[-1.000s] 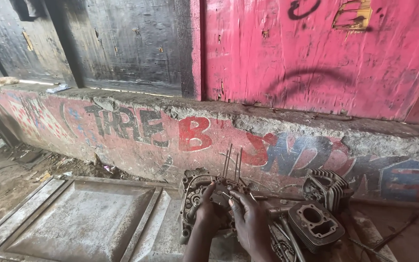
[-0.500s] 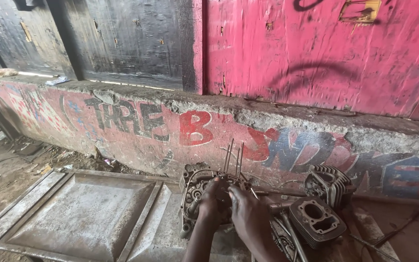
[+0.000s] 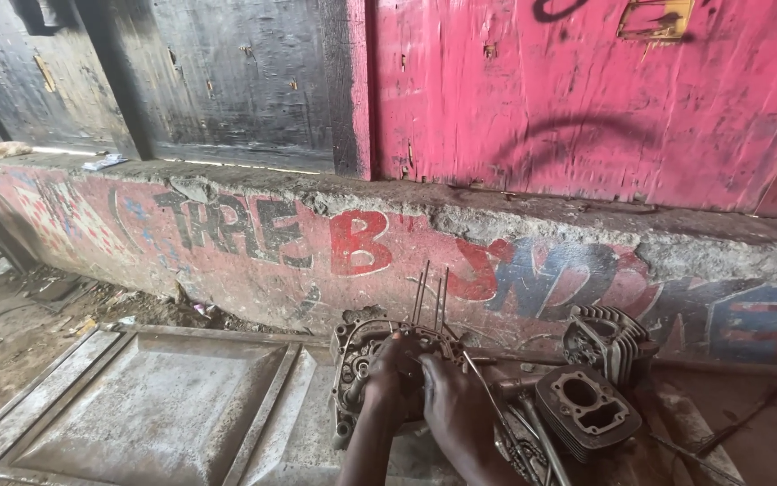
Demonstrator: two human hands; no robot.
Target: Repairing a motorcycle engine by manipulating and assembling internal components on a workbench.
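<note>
Below the painted concrete ledge (image 3: 496, 216), left hand (image 3: 395, 378) and right hand (image 3: 447, 400) both clasped on grimy grey metal engine crankcase (image 3: 361, 360), long studs (image 3: 431, 297) rising just above, dark finned cylinder (image 3: 586, 409) right of them.

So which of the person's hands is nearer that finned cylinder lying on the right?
The right hand. It rests on the engine case just beside the finned cylinder; the left hand sits farther away, on the case's middle.

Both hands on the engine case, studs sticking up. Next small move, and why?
Probably steady the engine crankcase with the left hand while the right hand keeps working near the long studs: both hands sit on the case, and the finned cylinder lies apart to the right.
</note>
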